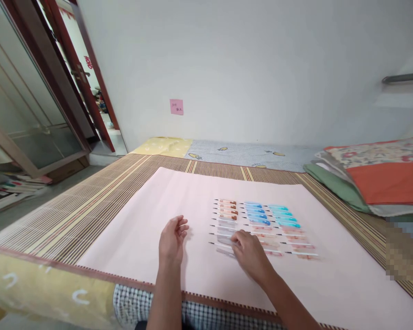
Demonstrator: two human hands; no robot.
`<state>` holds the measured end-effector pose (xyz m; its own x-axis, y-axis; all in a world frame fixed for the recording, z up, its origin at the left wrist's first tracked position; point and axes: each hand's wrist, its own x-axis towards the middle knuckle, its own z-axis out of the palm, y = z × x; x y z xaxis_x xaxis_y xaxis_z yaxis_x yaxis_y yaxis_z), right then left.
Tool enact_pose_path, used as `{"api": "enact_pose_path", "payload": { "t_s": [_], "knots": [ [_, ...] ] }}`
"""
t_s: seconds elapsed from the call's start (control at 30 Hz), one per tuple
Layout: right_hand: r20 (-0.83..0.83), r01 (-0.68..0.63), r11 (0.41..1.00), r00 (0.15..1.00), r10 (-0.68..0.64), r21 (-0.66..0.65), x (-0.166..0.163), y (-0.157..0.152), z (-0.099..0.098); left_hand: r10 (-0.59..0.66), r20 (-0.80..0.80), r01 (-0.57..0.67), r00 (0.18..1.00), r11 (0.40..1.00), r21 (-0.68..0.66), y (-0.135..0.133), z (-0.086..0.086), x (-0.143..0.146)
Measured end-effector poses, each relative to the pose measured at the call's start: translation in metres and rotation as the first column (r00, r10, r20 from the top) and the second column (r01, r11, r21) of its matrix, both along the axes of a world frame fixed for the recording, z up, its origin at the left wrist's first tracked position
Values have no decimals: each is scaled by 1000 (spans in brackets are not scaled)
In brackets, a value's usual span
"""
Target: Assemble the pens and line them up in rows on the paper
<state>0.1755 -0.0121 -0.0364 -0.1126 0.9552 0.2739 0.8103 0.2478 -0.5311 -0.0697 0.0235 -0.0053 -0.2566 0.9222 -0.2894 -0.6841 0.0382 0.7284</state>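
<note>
Several slim white pens with dark points lie in three columns on a pale pink sheet (131, 229). The left column has brown-ended pens (229, 209) above grey ones (223, 224). Blue-ended pens (256, 213) fill the top of the middle column and teal-ended pens (282, 214) the top of the right one, with pinkish pens (298, 239) below. My right hand (249, 252) is closed, its fingertips pinched at the right end of a grey pen low in the left column. To the left, my left hand (174, 238) holds nothing, its fingers loosely curled and apart.
The sheet lies on a striped bamboo mat (89, 208) over a bed. Folded bedding (388, 183) is piled at the right. Behind is a white wall with a pink note (176, 107); a door (86, 82) stands at the left.
</note>
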Motion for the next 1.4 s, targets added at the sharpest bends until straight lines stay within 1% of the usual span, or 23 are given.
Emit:
{"api": "enact_pose_path", "payload": {
  "t_s": [0.07, 0.13, 0.2, 0.23, 0.3, 0.33, 0.4, 0.47, 0.53, 0.63, 0.7, 0.77, 0.87, 1.03, 1.2, 1.3, 1.4],
  "knots": [
    [-160, 37, 999, 987, -35, 15, -3, 1, 7, -124, -135, 131, 983, 990, 43, -1, -2, 10],
    [-311, 63, 998, 949, -54, 20, -11, 0, 18, -265, -226, 279, 937, 960, 30, -4, -4, 23],
    [-402, 58, 998, 915, -42, 28, -24, -1, 30, -388, -243, 404, 889, 915, 15, -6, -5, 37],
    [-428, 47, 999, 903, -31, 26, -31, -1, 36, -431, -234, 448, 872, 894, 25, -7, -5, 42],
    [-444, 0, 1000, 896, 9, 20, -42, -2, 44, -466, -198, 487, 862, 870, 76, -9, -4, 50],
    [-447, -24, 999, 894, 33, 25, -45, -2, 47, -463, -170, 483, 870, 870, 103, -10, -4, 51],
    [-448, -53, 997, 891, 69, 48, -43, -2, 47, -425, -89, 434, 901, 893, 122, -10, -4, 50],
    [-419, -51, 997, 905, 71, 59, -33, -2, 42, -372, 23, 370, 928, 926, 80, -9, -4, 45],
    [-321, -23, 999, 947, 32, 30, -18, -2, 33, -306, 138, 306, 942, 952, 17, -7, -4, 39],
    [-96, 24, 999, 995, -27, -37, 0, -4, 17, -216, 254, 234, 943, 971, -40, -5, -3, 33],
    [34, 41, 997, 999, -39, -63, 4, -5, 8, -185, 283, 211, 941, 975, -63, -4, -3, 31],
    [127, 57, 995, 991, -45, -88, 2, -4, 2, -177, 282, 205, 943, 976, -74, -4, -4, 29],
    [189, 76, 990, 980, -53, -119, -2, -2, 0, -186, 237, 207, 953, 976, -64, -5, -3, 28],
    [172, 72, 989, 984, -48, -132, -2, 0, 3, -202, 135, 209, 970, 977, -42, -5, -1, 28],
    [138, 28, 993, 990, -12, -117, 3, 1, 2, -222, 109, 225, 969, 974, -23, -5, -1, 31],
    [9, 34, 995, 999, -33, -94, 6, -1, 5, -217, 114, 220, 970, 975, -15, -4, -2, 31],
    [-217, 36, 997, 975, -50, -69, 6, -6, 16, -222, 118, 224, 968, 974, -9, -4, -3, 32]
  ]
}}
